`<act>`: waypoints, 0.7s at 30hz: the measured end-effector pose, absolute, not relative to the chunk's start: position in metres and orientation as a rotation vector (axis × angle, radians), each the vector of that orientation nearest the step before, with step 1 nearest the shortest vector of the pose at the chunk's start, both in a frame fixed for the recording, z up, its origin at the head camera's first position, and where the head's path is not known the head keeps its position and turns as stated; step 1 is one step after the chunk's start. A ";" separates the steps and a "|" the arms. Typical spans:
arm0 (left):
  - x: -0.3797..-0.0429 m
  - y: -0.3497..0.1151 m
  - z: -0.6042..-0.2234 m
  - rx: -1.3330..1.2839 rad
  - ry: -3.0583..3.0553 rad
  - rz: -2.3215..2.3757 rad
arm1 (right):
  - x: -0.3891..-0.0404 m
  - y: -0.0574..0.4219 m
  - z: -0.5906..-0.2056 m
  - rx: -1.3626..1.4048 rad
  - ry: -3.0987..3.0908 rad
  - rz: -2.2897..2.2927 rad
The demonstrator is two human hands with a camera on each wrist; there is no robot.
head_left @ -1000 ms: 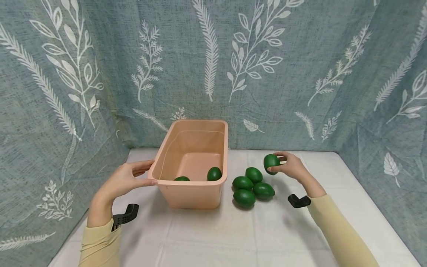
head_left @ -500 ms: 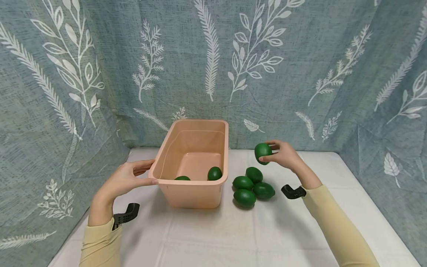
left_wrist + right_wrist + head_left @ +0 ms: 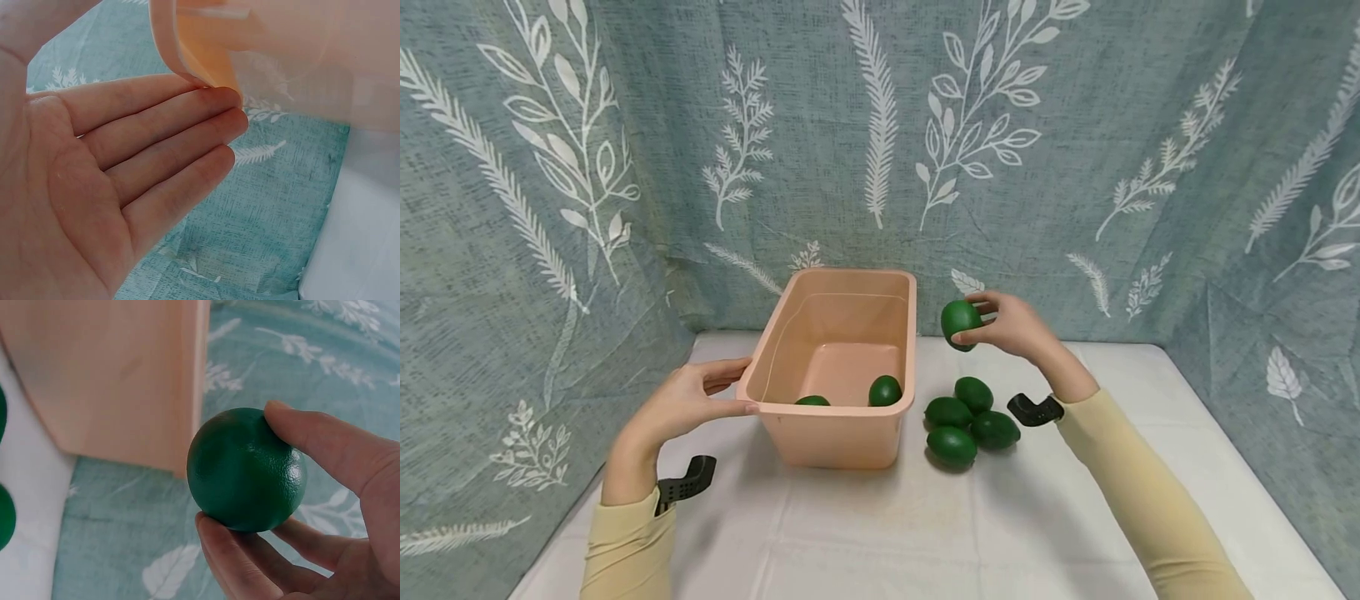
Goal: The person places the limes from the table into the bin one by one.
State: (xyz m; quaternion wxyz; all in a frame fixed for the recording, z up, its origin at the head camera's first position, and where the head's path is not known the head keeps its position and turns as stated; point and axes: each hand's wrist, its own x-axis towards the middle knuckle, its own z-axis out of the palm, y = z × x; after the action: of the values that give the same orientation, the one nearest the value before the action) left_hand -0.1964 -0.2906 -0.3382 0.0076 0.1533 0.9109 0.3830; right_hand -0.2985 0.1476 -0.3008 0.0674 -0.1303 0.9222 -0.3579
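Note:
My right hand (image 3: 1011, 325) holds a glossy green lime (image 3: 961, 324) between thumb and fingers, raised above the table just right of the peach plastic bin (image 3: 842, 437). In the right wrist view the lime (image 3: 247, 470) appears round, with the thumb (image 3: 325, 440) on its upper side and fingertips underneath. At the bin's near left corner, my left hand (image 3: 681, 408) touches the rim. Its fingers (image 3: 169, 144) are straight in the left wrist view. Inside the bin, one lime (image 3: 885, 391) lies near the right wall and another (image 3: 812, 401) is partly hidden by the front rim.
Several limes (image 3: 951, 447) lie clustered on the white-covered table (image 3: 865, 542), to the right of the bin. A green-blue leaf-patterned cloth (image 3: 820, 150) hangs behind the table and along both sides.
My right hand has carried its lime leftward and upward, from beside the loose limes toward the bin. The left hand and the bin stay in place.

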 end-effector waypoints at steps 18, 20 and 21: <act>-0.197 -0.291 -0.339 0.475 2.858 1.188 | -0.301 0.082 -0.275 -0.513 2.715 -1.084; -0.197 -0.291 -0.339 0.469 2.858 1.183 | -0.303 0.076 -0.274 -0.520 2.699 -1.089; -0.197 -0.291 -0.339 0.464 2.857 1.179 | -0.303 0.073 -0.274 -0.523 2.692 -1.089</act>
State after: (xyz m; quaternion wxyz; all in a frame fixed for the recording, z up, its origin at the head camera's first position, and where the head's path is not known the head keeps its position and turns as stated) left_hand -0.1973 -0.2907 -0.3393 0.0082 0.1485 0.9141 0.3772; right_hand -0.3033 0.0731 -0.2744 0.0952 -0.1765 0.9082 -0.3675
